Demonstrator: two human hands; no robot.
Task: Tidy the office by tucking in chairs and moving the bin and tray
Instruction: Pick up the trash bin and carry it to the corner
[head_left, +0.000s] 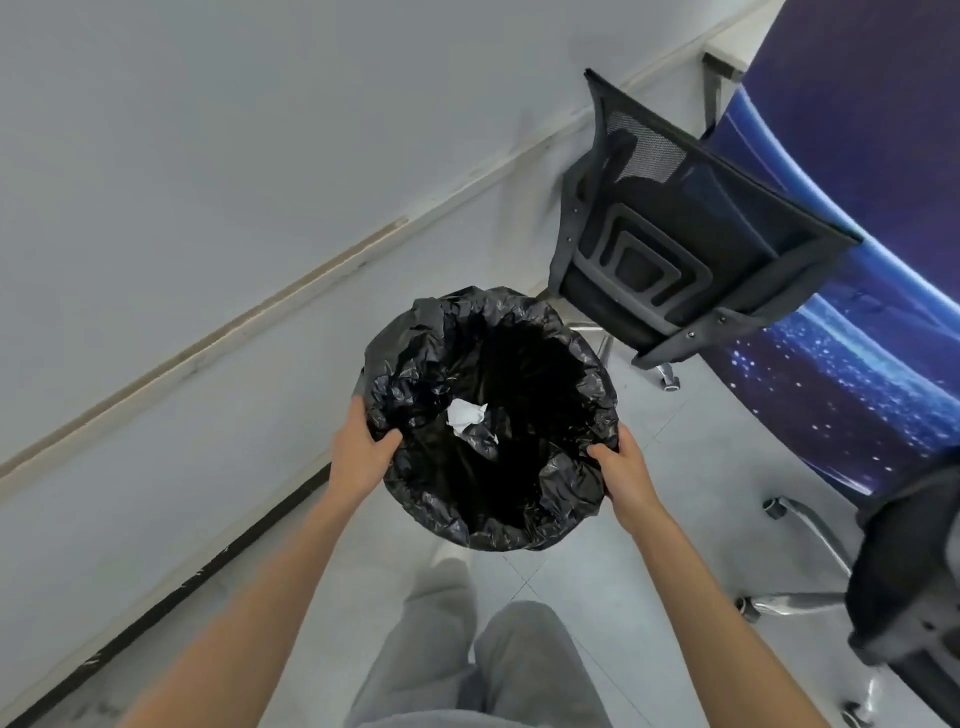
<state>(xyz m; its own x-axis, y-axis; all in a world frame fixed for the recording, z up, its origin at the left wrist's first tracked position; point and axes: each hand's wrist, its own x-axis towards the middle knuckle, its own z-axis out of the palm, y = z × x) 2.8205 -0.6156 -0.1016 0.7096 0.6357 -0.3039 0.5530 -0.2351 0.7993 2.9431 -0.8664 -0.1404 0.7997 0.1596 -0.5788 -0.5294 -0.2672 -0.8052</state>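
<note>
Bin (491, 415): I'm seeing it lifted above the floor (649, 493), just beside the mesh chair (680, 228) (crumpled paper (467, 415) inside).
Left hand (361, 457): its grip is clasping the liner rim.
Right hand (626, 478): its grip is clasping the opposite rim.

Pale grey wall (218, 135) fills the left side, with a beige strip (208, 343) slanting across it and a dark skirting line (208, 566) at its foot. Light tiled floor (649, 467) below, grey trousers (483, 654) at the bottom edge. On the right, a blue starry cloth (852, 374) drapes what looks like a surface.
</note>
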